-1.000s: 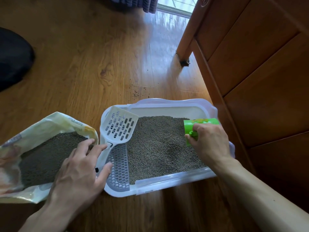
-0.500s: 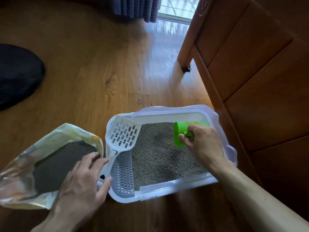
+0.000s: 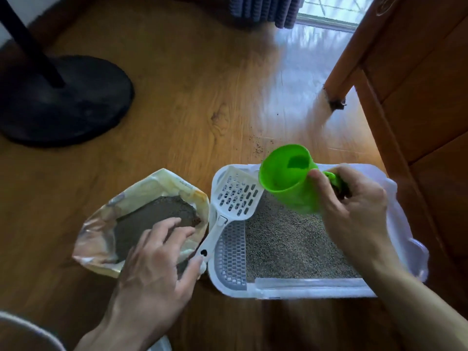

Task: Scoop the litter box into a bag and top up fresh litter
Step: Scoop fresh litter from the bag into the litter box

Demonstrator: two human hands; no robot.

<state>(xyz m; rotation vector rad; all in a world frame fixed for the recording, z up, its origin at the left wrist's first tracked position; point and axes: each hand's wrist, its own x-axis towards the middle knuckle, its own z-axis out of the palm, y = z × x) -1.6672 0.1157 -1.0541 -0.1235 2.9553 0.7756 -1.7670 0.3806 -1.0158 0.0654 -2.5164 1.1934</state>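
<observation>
A white litter box [image 3: 311,290] full of grey-green litter [image 3: 291,244] sits on the wooden floor. My right hand [image 3: 354,214] grips the handle of a green cup [image 3: 288,178], lifted above the box with its empty mouth turned toward me. A white slotted scoop [image 3: 235,198] leans on the box's left rim. To its left stands an open litter bag [image 3: 106,224] with dark litter inside. My left hand [image 3: 157,259] hovers with spread fingers over the bag's near edge, its thumb touching the scoop handle's end [image 3: 203,254].
A black round stand base [image 3: 63,102] with a pole occupies the far left floor. A wooden cabinet [image 3: 417,97] runs along the right, close behind the box. A few spilled granules [image 3: 258,145] lie on the floor beyond the box. Dark curtains hang at the top.
My right hand lifted the green cup out of the litter and turned its mouth up toward me. My left hand stayed by the bag and scoop handle. The view tilted upward.
</observation>
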